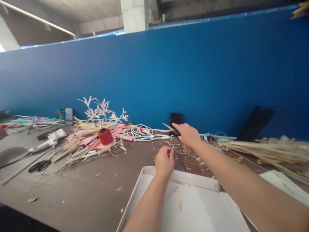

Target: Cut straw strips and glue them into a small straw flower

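My left hand [164, 161] hovers above the far edge of a shallow white cardboard tray [193, 180], its fingers pinched together on a thin straw sliver. My right hand [188, 134] reaches farther out toward the blue wall and grips a pair of scissors [170, 128], whose open blades point left. Small straw clippings [185, 154] lie scattered on the brown table between the two hands. A dark phone [175, 119] leans against the wall just behind the right hand.
A heap of straw strips, straw flowers and pink paper [91, 138] with a red thread spool [105, 136] lies at left. A white glue gun [47, 142], black scissors [40, 165] and coiled cords [142, 132] are nearby. A straw bundle [265, 151] lies at right.
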Demonstrator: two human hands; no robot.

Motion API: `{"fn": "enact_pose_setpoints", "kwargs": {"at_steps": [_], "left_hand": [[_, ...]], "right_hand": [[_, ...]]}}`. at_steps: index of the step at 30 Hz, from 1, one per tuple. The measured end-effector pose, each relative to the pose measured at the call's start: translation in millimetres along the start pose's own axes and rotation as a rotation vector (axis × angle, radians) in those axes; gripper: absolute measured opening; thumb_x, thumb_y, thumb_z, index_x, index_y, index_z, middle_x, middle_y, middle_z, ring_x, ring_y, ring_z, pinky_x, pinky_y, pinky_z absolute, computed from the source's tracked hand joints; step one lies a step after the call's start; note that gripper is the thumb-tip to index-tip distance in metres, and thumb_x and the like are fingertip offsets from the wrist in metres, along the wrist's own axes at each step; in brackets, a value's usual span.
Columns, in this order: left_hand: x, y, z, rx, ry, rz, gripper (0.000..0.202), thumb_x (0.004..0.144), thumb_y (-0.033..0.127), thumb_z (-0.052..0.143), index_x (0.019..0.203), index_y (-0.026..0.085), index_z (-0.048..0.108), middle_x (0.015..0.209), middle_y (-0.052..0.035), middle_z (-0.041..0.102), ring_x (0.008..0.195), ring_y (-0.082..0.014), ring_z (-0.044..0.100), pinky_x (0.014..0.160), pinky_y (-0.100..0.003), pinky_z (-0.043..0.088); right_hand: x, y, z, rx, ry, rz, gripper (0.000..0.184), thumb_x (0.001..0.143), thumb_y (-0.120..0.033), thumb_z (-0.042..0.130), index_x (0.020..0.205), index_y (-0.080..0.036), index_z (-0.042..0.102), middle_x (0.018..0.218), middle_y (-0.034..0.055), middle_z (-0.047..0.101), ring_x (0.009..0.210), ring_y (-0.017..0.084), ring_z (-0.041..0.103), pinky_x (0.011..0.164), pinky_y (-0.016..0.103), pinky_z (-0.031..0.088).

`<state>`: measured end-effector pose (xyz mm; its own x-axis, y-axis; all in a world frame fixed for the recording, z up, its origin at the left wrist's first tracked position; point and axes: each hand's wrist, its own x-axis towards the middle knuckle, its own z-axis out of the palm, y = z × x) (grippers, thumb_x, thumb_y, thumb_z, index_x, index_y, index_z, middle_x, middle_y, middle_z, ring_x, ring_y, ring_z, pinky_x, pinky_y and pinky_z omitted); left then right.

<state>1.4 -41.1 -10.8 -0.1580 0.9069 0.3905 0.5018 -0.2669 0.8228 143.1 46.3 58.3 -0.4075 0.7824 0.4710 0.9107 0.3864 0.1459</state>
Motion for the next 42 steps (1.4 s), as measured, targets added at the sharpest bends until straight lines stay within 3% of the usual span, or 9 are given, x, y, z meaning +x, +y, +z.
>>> {"fn": "enact_pose_setpoints", "kwargs": {"at_steps": [4, 12, 20, 29, 32, 35, 39, 42], "left_hand": [[0.6, 1.1, 1.8, 0.034, -0.012, -0.002, 0.014, 0.081, 0.028, 0.045, 0.079, 0.020, 0.058, 0.076, -0.0014, 0.060, 0.064, -0.0117, 0.050, 0.062, -0.023, 0.034], [3.2, 0.0, 6.1, 0.017, -0.053, -0.021, 0.014, 0.080, 0.027, 0.046, 0.078, 0.021, 0.058, 0.075, -0.0005, 0.060, 0.064, -0.0116, 0.050, 0.061, -0.023, 0.033], [4.8, -1.4, 7.1, 0.025, -0.072, -0.024, 0.011, 0.079, 0.026, 0.047, 0.077, 0.022, 0.058, 0.076, 0.0008, 0.060, 0.063, -0.0108, 0.050, 0.060, -0.023, 0.033], [5.1, -2.3, 8.0, 0.030, -0.072, -0.021, 0.011, 0.079, 0.026, 0.048, 0.077, 0.022, 0.058, 0.076, 0.0005, 0.061, 0.063, -0.0111, 0.050, 0.060, -0.022, 0.033], [5.0, -3.1, 8.5, 0.020, -0.066, -0.023, 0.011, 0.079, 0.026, 0.048, 0.076, 0.023, 0.058, 0.075, 0.0005, 0.061, 0.063, -0.0115, 0.050, 0.060, -0.022, 0.033], [5.4, -2.5, 8.5, 0.018, -0.059, -0.039, 0.011, 0.079, 0.026, 0.048, 0.076, 0.023, 0.059, 0.075, 0.0005, 0.061, 0.063, -0.0115, 0.050, 0.059, -0.022, 0.032], [6.5, -1.0, 7.8, 0.018, -0.057, -0.086, 0.012, 0.079, 0.027, 0.049, 0.077, 0.023, 0.060, 0.075, -0.0001, 0.062, 0.064, -0.0121, 0.051, 0.060, -0.023, 0.033], [7.3, -2.6, 7.7, -0.018, -0.046, -0.118, 0.014, 0.079, 0.030, 0.049, 0.078, 0.022, 0.060, 0.075, -0.0007, 0.062, 0.066, -0.0126, 0.052, 0.062, -0.023, 0.034]], "right_hand": [[5.8, 14.3, 17.7, -0.143, -0.036, -0.122, 0.066, 0.071, -0.020, 0.058, 0.133, -0.022, 0.036, 0.119, 0.0103, 0.053, 0.100, 0.025, 0.044, 0.070, 0.031, 0.038], [18.0, 23.2, 37.6, -0.190, -0.040, -0.226, 0.068, 0.070, -0.020, 0.060, 0.133, -0.022, 0.035, 0.124, 0.0106, 0.050, 0.099, 0.025, 0.045, 0.069, 0.031, 0.037], [19.6, 32.2, 47.1, -0.200, -0.053, -0.212, 0.067, 0.069, -0.019, 0.060, 0.132, -0.021, 0.037, 0.125, 0.0104, 0.050, 0.100, 0.025, 0.045, 0.070, 0.031, 0.037], [16.3, 29.6, 41.0, -0.196, -0.059, -0.160, 0.063, 0.070, -0.020, 0.058, 0.130, -0.019, 0.039, 0.119, 0.0114, 0.053, 0.100, 0.025, 0.046, 0.070, 0.032, 0.037], [12.6, 23.8, 38.4, -0.113, -0.042, -0.044, 0.056, 0.072, -0.021, 0.054, 0.128, -0.022, 0.042, 0.109, 0.0107, 0.059, 0.099, 0.025, 0.048, 0.070, 0.031, 0.038], [11.5, 16.2, 31.9, 0.124, 0.005, 0.263, 0.045, 0.075, -0.028, 0.051, 0.120, -0.026, 0.050, 0.099, 0.0080, 0.064, 0.091, 0.025, 0.055, 0.066, 0.032, 0.040], [7.1, 2.3, 12.3, 0.803, 0.070, 0.692, 0.036, 0.073, -0.043, 0.055, 0.096, -0.017, 0.063, 0.081, 0.0098, 0.068, 0.070, 0.022, 0.061, 0.053, 0.029, 0.042], [-9.6, -11.8, -3.6, 1.285, 0.183, 0.861, 0.039, 0.069, -0.046, 0.059, 0.090, -0.013, 0.063, 0.075, 0.0112, 0.068, 0.056, 0.017, 0.058, 0.039, 0.024, 0.036]]}}
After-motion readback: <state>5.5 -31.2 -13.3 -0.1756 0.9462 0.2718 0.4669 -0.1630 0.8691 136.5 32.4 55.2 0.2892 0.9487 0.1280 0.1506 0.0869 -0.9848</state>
